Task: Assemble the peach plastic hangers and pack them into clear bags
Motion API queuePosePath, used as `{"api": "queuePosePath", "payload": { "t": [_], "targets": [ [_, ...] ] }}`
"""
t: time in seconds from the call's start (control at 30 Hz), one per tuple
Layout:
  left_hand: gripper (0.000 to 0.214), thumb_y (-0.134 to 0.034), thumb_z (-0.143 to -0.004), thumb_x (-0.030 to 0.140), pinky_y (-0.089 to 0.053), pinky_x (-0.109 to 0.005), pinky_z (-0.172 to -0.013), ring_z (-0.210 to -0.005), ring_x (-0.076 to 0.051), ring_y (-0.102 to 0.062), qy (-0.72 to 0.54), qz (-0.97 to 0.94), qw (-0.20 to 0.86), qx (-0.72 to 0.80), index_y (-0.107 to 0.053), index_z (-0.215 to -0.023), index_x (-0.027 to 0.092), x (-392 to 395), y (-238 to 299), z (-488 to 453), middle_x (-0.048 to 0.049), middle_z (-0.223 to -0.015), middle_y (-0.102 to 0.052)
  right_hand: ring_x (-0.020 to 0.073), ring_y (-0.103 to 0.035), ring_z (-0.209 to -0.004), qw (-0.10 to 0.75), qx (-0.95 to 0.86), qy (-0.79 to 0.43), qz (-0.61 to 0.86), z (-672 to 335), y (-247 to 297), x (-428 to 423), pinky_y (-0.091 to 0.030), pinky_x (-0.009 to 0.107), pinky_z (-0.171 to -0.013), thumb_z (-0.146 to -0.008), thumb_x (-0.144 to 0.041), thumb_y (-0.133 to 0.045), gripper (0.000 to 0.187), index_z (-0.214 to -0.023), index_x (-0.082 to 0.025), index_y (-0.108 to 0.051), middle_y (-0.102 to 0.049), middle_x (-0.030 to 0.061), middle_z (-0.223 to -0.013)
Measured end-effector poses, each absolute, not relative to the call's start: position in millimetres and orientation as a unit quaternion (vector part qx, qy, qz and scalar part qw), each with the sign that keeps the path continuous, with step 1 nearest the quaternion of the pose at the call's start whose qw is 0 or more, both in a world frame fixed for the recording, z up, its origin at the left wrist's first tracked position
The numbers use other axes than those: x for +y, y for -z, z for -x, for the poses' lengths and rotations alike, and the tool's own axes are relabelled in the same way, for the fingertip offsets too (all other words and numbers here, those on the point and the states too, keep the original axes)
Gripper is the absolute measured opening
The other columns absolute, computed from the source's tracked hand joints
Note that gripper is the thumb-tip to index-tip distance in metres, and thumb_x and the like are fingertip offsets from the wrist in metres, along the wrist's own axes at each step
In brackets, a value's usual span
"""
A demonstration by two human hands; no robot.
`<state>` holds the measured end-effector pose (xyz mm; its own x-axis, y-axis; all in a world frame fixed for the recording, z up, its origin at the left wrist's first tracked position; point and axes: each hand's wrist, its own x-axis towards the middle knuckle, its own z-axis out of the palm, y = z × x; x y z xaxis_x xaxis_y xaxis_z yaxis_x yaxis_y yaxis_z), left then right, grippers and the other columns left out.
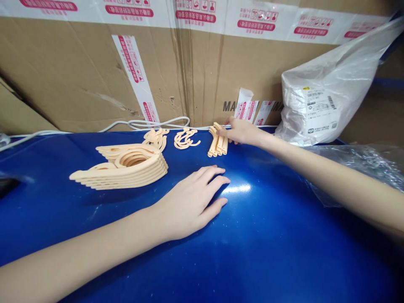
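Observation:
My left hand (192,200) lies flat and open on the glossy blue table (268,252), fingers stretched out, holding nothing. Just left of it sits a stack of peach plastic hanger bodies (126,166). My right hand (241,131) reaches to the far edge and its fingers rest on a small bundle of peach plastic bars (217,145); whether they grip a bar is unclear. Between stack and bars lie loose peach hooks (186,139) and another small pile of hooks (156,138).
Large cardboard boxes (94,71) with pink-printed tape form a wall behind the table. A white cable (139,123) runs along the far edge. A clear plastic bag with a labelled packet (322,105) sits at the right, with crumpled plastic film (362,164) in front of it.

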<state>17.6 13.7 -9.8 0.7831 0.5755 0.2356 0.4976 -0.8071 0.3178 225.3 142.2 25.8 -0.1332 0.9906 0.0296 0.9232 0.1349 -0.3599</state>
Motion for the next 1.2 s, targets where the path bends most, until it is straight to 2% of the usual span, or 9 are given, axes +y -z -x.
{"api": "queuePosePath", "payload": {
  "t": [0.1, 0.2, 0.33, 0.5, 0.7, 0.87, 1.07, 1.2],
  "targets": [
    [0.037, -0.042, -0.100, 0.038, -0.043, -0.049, -0.110, -0.133, -0.029, -0.046, -0.154, -0.937, 0.117, 0.292, -0.053, -0.129, 0.018, 12.6, 9.2, -16.9, -0.0143, -0.140, -0.051, 0.0194, -0.065, -0.059, 0.153, -0.744, -0.145, 0.634, -228.0, -22.0, 146.2, -0.049, 0.032, -0.060, -0.088, -0.038, -0.056, 0.047, -0.126, -0.011, -0.050, -0.072, 0.0059, -0.077],
    [0.037, -0.042, -0.100, 0.036, -0.041, -0.049, -0.111, -0.134, -0.028, -0.044, -0.145, -0.936, 0.122, 0.297, -0.053, -0.130, 0.017, 11.4, 7.8, -16.9, -0.0140, -0.142, -0.050, 0.0187, -0.064, -0.058, 0.176, -0.739, -0.142, 0.635, -232.4, -22.7, 149.3, -0.048, 0.030, -0.058, -0.086, -0.030, -0.058, 0.044, -0.126, -0.012, -0.050, -0.069, 0.0040, -0.072],
    [0.037, -0.042, -0.101, 0.036, -0.041, -0.049, -0.111, -0.133, -0.027, -0.044, -0.144, -0.936, 0.124, 0.297, -0.053, -0.130, 0.016, 11.0, 6.5, -17.0, -0.0141, -0.141, -0.050, 0.0193, -0.061, -0.058, 0.188, -0.730, -0.126, 0.645, -236.5, -30.4, 148.4, -0.047, 0.031, -0.059, -0.087, -0.028, -0.056, 0.043, -0.126, -0.010, -0.051, -0.064, 0.0033, -0.064],
    [0.037, -0.042, -0.101, 0.036, -0.042, -0.048, -0.110, -0.132, -0.027, -0.045, -0.145, -0.936, 0.125, 0.296, -0.053, -0.130, 0.016, 11.0, 6.6, -16.1, -0.0136, -0.141, -0.050, 0.0182, -0.059, -0.053, 0.163, -0.727, -0.132, 0.653, -239.2, -27.5, 148.1, -0.047, 0.030, -0.055, -0.089, -0.028, -0.051, 0.035, -0.120, -0.011, -0.055, -0.064, 0.0033, -0.062],
    [0.036, -0.043, -0.100, 0.035, -0.040, -0.048, -0.111, -0.133, -0.027, -0.044, -0.146, -0.936, 0.127, 0.295, -0.054, -0.129, 0.016, 9.5, 6.6, -15.8, -0.0126, -0.141, -0.050, 0.0233, -0.066, -0.068, 0.103, -0.730, -0.092, 0.670, -247.2, -21.3, 153.8, -0.047, 0.032, -0.066, -0.085, -0.026, -0.055, 0.039, -0.120, -0.008, -0.057, -0.068, 0.0062, -0.065],
    [0.036, -0.044, -0.100, 0.034, -0.041, -0.048, -0.111, -0.133, -0.027, -0.044, -0.148, -0.935, 0.128, 0.297, -0.054, -0.129, 0.015, 9.4, 7.1, -15.4, -0.0129, -0.141, -0.050, 0.0229, -0.067, -0.064, 0.025, -0.732, -0.116, 0.671, -248.6, -32.1, 149.0, -0.047, 0.031, -0.061, -0.085, -0.030, -0.056, 0.035, -0.115, -0.012, -0.061, -0.070, 0.0051, -0.063],
    [0.035, -0.045, -0.100, 0.034, -0.042, -0.048, -0.110, -0.132, -0.028, -0.045, -0.153, -0.935, 0.126, 0.294, -0.054, -0.128, 0.015, 9.7, 7.8, -14.7, -0.0129, -0.140, -0.052, 0.0313, -0.068, -0.094, 0.015, -0.729, -0.067, 0.681, -239.6, -34.4, 141.6, -0.047, 0.037, -0.080, -0.090, -0.054, -0.049, 0.050, -0.113, -0.012, -0.062, -0.071, 0.0086, -0.067],
    [0.034, -0.046, -0.099, 0.033, -0.043, -0.049, -0.109, -0.132, -0.028, -0.046, -0.160, -0.935, 0.125, 0.292, -0.055, -0.127, 0.015, 9.4, 7.1, -14.4, -0.0140, -0.139, -0.053, 0.0288, -0.069, -0.091, 0.007, -0.730, -0.066, 0.680, -238.9, -32.8, 142.9, -0.047, 0.035, -0.078, -0.090, -0.046, -0.051, 0.043, -0.114, -0.012, -0.062, -0.072, 0.0077, -0.070]
  ]
}}
